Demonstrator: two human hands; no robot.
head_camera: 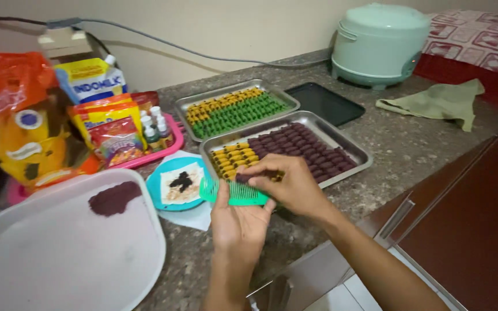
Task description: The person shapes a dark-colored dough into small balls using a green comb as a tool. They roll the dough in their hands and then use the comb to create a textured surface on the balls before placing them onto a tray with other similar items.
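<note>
My left hand (237, 222) holds a green plastic comb (234, 193) from below, teeth pointing up. My right hand (286, 184) presses its fingertips onto the comb's teeth, with a small dark purple piece of dough (243, 178) under them. Just beyond the hands stands a metal tray (359, 159) with rows of yellow and dark purple rolled pieces. A second metal tray (185, 103) behind it holds yellow and green pieces. A lump of purple dough (114, 198) lies on a large white tray (76, 253) at the left.
A turquoise plate (155, 190) with dark bits on paper sits left of the comb. Snack bags (110, 129) and small bottles (154, 126) fill a pink tray. A black tray (325, 102), rice cooker (378, 43) and green cloth (436, 101) stand at the back. Cabinet doors (468, 230) lie right.
</note>
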